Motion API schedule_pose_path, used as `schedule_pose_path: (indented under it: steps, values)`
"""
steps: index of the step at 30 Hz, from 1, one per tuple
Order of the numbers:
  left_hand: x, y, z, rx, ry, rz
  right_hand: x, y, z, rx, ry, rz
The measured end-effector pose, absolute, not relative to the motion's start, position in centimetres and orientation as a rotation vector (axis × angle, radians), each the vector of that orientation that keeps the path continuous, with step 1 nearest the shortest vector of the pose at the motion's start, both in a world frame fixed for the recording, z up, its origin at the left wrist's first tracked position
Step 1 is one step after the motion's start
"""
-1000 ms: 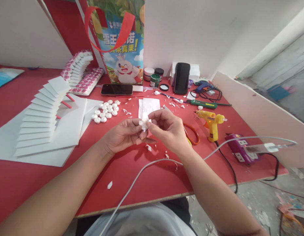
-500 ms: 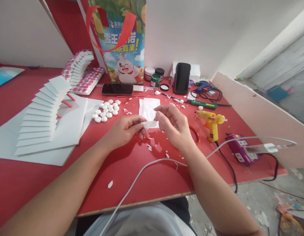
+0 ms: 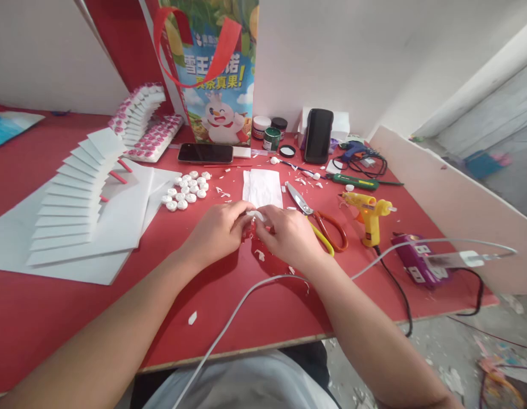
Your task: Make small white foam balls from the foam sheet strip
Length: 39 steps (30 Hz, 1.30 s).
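Both hands meet over the red table, just in front of a folded white sheet (image 3: 263,187). A small white piece (image 3: 256,215) is pinched between them. My left hand (image 3: 220,227) grips its left end with thumb and fingers. On the other end, the fingers of my right hand (image 3: 286,230) are closed. Scissors (image 3: 303,201) with one orange and one yellow handle lie right beside my right hand, partly behind it. Several round white pieces (image 3: 185,190) sit in a cluster to the left of the sheet.
A yellow glue gun (image 3: 368,216) and purple box (image 3: 420,261) stand at the right. White cable (image 3: 254,289) crosses the front. Fanned white strips (image 3: 71,199) lie left. Paint jars (image 3: 272,139), phones (image 3: 206,153) and a printed bag (image 3: 223,102) are behind.
My right hand has moved left and down, closing on the white piece, which now shows less. The scissors have come into view from behind it.
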State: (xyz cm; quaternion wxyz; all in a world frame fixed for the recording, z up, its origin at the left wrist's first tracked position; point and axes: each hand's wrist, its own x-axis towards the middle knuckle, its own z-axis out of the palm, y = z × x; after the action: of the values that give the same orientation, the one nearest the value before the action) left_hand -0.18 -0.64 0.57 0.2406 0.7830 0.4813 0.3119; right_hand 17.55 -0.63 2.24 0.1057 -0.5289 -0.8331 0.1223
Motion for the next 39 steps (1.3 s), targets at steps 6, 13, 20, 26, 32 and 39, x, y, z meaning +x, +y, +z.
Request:
schedule_pose_path:
  steps: [6, 13, 20, 26, 32, 39]
  values:
    - [-0.2, -0.6, 0.6, 2.111, 1.341, 0.830, 17.3, -0.7, 2.1, -1.596, -2.370, 0.402]
    - [-0.2, -0.5, 0.2, 2.237, 1.309, 0.873, 17.9, -0.3, 2.3, -1.442, -1.838, 0.968]
    - [-0.3, -0.5, -0.2, 2.327, 1.292, 0.913, 18.4, 0.6, 2.1, -1.303, -1.468, 1.358]
    - [-0.1, -0.6, -0.2, 2.356, 1.300, 0.973, 18.4, 0.8, 1.9, -1.173, -1.213, 1.691]
    - [-0.4, -0.4, -0.3, 2.368, 1.323, 0.993, 18.4, 0.5, 1.8, -1.291, -1.617, 1.115]
    - [-0.4, -0.4, -0.2, 2.378, 1.370, 1.028, 17.6, -0.8, 1.9, -1.374, -2.071, 0.447]
